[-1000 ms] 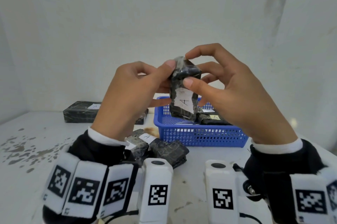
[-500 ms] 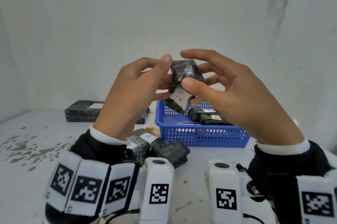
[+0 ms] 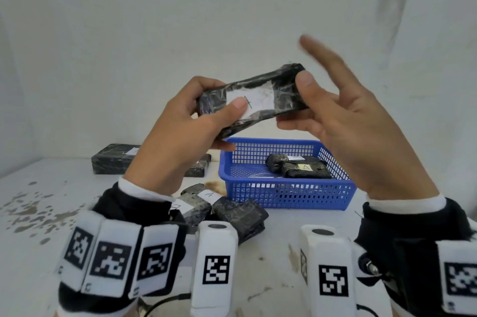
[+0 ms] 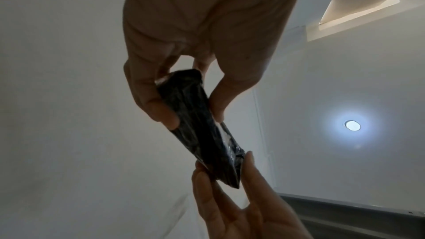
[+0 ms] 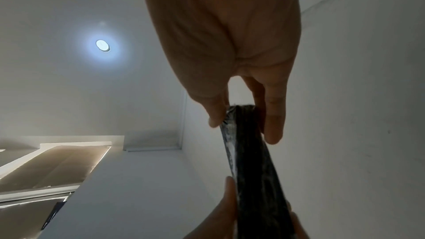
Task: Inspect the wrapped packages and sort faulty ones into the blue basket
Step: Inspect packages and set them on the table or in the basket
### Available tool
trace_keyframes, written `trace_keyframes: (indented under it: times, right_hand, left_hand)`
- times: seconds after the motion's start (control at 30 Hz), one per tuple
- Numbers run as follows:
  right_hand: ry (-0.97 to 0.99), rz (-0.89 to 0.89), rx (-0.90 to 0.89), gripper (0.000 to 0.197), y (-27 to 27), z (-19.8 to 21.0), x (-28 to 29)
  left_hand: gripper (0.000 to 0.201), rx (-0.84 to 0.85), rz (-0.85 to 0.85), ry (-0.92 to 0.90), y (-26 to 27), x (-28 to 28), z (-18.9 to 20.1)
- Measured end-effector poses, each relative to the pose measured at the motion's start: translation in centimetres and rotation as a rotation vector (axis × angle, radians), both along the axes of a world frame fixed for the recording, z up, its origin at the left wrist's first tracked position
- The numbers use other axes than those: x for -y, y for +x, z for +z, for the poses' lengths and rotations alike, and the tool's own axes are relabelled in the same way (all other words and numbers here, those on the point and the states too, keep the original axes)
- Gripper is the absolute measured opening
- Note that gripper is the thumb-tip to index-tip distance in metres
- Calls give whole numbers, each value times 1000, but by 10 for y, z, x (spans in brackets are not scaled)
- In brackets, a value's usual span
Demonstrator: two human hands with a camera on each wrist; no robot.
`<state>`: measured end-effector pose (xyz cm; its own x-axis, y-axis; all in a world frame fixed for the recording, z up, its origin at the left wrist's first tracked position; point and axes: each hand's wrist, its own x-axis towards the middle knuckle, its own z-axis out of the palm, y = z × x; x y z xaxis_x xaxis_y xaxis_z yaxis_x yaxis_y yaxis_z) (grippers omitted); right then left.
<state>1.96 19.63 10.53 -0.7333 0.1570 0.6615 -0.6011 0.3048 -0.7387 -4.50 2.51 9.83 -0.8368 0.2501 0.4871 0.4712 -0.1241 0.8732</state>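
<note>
A black plastic-wrapped package [image 3: 258,94] with a white label lies almost level in the air above the blue basket [image 3: 284,195]. My left hand [image 3: 180,133] grips its left end, thumb on the label. My right hand [image 3: 343,120] pinches its right end between thumb and lower fingers, while its index finger is lifted and blurred. The left wrist view has the package [image 4: 202,124] end-on between both hands, and the right wrist view shows the same package [image 5: 248,152] edge-on. Two wrapped packages [image 3: 302,169] lie inside the basket.
Several wrapped packages [image 3: 224,208] sit on the white table just left of the basket's front. A longer package [image 3: 113,159] lies at the back left and another [image 3: 197,168] behind my left hand. Dark stains mark the table at the left; a white wall stands behind.
The package has turned from upright to nearly level and risen a little. My left hand now holds its left end, my right hand its right end, and the right index finger has lifted.
</note>
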Motion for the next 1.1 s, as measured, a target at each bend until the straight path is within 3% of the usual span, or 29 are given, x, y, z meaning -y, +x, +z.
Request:
trace_keyframes:
  times: [0.1, 0.3, 0.47, 0.73, 0.87, 0.97, 1.1]
  right_hand:
    - [3, -79, -5, 30, 0, 0, -2]
    - [0, -130, 10, 22, 1, -1, -3]
    - [134, -245, 28, 14, 3, 0, -9]
    - [256, -263, 194, 10, -5, -6, -35]
    - [187, -350, 266, 8, -31, -22, -53]
    - [129, -424, 371, 10, -62, -40, -69]
    - [242, -476, 508, 6, -99, -56, -81]
  left_hand:
    - [35, 5, -20, 42, -2, 2, 1]
    - [10, -62, -45, 8, -5, 5, 0]
    - [8, -84, 29, -5, -8, 5, -2]
    - [24, -60, 143, -88, -19, -7, -13]
    - [45, 61, 167, -309, -37, -12, -28]
    - [45, 102, 240, -495, -59, -14, -46]
    - [45, 168, 235, -737, -90, -25, -74]
